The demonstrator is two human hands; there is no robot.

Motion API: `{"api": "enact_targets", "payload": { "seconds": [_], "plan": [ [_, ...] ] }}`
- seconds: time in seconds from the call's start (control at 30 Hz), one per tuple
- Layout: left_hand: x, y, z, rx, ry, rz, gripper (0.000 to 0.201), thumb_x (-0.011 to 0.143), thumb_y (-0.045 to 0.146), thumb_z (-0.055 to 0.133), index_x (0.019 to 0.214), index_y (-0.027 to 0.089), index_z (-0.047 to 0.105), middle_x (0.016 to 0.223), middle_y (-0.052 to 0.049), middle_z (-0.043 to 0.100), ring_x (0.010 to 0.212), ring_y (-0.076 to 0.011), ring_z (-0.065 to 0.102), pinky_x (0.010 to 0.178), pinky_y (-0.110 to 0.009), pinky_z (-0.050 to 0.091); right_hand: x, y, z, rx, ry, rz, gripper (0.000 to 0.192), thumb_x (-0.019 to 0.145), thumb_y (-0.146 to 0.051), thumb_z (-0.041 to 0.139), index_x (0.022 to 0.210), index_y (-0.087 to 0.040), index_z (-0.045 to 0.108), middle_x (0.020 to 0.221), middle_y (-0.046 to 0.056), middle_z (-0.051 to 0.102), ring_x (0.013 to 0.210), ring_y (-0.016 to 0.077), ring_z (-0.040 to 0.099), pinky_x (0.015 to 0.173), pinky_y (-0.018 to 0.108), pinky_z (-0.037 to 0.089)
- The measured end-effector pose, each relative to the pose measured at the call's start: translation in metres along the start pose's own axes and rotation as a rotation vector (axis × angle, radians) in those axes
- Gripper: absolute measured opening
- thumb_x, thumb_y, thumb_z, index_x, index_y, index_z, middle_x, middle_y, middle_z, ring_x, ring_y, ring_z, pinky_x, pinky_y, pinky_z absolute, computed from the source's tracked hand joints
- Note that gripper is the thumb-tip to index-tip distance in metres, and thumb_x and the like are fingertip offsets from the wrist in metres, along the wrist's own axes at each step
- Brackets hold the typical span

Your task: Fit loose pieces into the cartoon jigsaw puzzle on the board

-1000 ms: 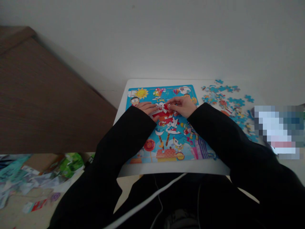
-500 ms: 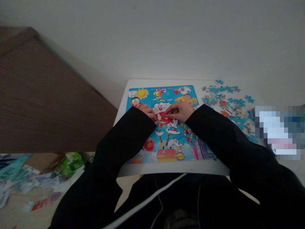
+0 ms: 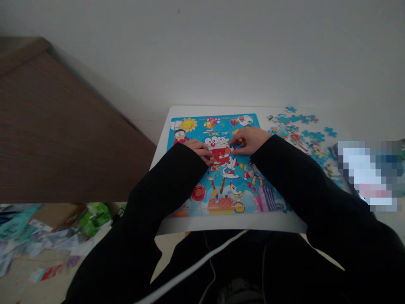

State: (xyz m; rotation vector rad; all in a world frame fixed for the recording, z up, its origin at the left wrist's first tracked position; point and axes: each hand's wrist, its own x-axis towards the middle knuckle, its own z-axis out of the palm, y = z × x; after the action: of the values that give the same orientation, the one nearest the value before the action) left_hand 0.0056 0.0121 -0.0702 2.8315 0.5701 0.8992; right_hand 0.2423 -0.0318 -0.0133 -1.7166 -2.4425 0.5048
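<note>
A colourful cartoon jigsaw puzzle [image 3: 207,198] lies on a white table, its picture mostly filled in with a sun, balloons and cartoon figures. My left hand [image 3: 200,150] rests on it left of the big red-mouthed white face, fingers stretched out and nothing gripped. To the right of that red mouth, my right hand [image 3: 248,140] touches the puzzle with its fingertips, thumb and index finger apart. No loose piece shows clearly between them. The picture under both hands is partly hidden.
Many loose puzzle pieces [image 3: 313,137] are heaped on the table's right side, partly behind my right sleeve. A pixelated device-like shape [image 3: 367,177] is at the far right. A brown wooden panel [image 3: 72,135] stands left, with bags and papers on the floor below. A white cable [image 3: 193,266] crosses my lap.
My right hand has shifted right and slightly up, away from the red mouth, and its thumb and index finger have spread. My left hand stays almost in place.
</note>
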Motion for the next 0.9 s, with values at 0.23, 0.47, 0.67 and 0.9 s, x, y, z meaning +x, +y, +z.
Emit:
{"api": "enact_targets", "payload": {
  "seconds": [0.23, 0.47, 0.67, 0.9],
  "plan": [
    [0.001, 0.018, -0.011, 0.014, -0.057, 0.049, 0.028, 0.082, 0.048, 0.054, 0.090, 0.027, 0.070, 0.065, -0.001, 0.058, 0.062, -0.0129, 0.042, 0.058, -0.028, 0.030, 0.001, -0.005, 0.001, -0.020, -0.102, 0.005, 0.036, 0.068, -0.039, 0.065, 0.097, -0.019, 0.069, 0.085, 0.004, 0.066, 0.064, 0.0119, 0.054, 0.066, 0.026, 0.043],
    [0.002, 0.028, -0.015, -0.042, -0.243, 0.093, 0.026, 0.086, 0.045, 0.048, 0.093, 0.032, 0.070, 0.066, 0.000, 0.054, 0.063, -0.0127, 0.042, 0.060, -0.029, 0.028, 0.000, -0.009, 0.004, -0.068, -0.094, -0.038, 0.037, 0.069, -0.031, 0.063, 0.103, -0.017, 0.067, 0.088, 0.006, 0.064, 0.063, 0.0121, 0.052, 0.065, 0.027, 0.042],
    [0.001, 0.017, -0.017, 0.014, -0.016, -0.037, 0.026, 0.080, 0.043, 0.057, 0.083, 0.020, 0.070, 0.069, -0.002, 0.059, 0.062, -0.0125, 0.046, 0.059, -0.027, 0.035, -0.001, -0.013, 0.007, -0.059, -0.071, -0.065, 0.032, 0.068, -0.026, 0.064, 0.098, -0.016, 0.067, 0.088, 0.005, 0.062, 0.060, 0.0098, 0.048, 0.063, 0.025, 0.041],
    [-0.005, -0.004, 0.003, 0.090, 0.070, 0.044, 0.026, 0.070, 0.046, 0.066, 0.076, 0.021, 0.069, 0.066, -0.001, 0.062, 0.058, -0.0121, 0.049, 0.056, -0.025, 0.038, 0.000, -0.015, 0.008, -0.076, -0.036, -0.075, 0.023, 0.070, -0.032, 0.064, 0.087, -0.017, 0.069, 0.084, 0.005, 0.062, 0.064, 0.0117, 0.050, 0.063, 0.026, 0.039]
  ]
}}
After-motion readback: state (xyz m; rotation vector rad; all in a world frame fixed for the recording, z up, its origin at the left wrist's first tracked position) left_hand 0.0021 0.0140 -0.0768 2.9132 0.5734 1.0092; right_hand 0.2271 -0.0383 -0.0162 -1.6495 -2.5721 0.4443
